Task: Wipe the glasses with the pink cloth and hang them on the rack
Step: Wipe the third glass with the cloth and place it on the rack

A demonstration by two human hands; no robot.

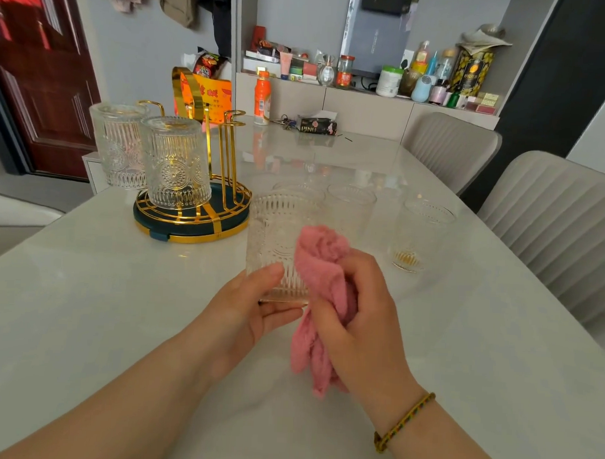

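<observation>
My left hand (243,309) holds a clear embossed glass (276,242) upright by its base, thumb on the side and fingers underneath. My right hand (363,310) grips the bunched pink cloth (322,264) and presses it against the glass's right side. The gold rack (195,215) with a dark green base stands at the left of the table; two glasses hang upside down on it, one in front (173,163) and one behind (120,144). Upright on the table behind the held glass stand three more glasses: (351,203), (421,237) and, partly hidden, (297,189).
The white glossy table (120,308) carries an orange bottle (262,99), keys and a dark tissue pack (316,125) at its far end. Two grey padded chairs (552,217) stand along the right side. A cluttered shelf lies behind.
</observation>
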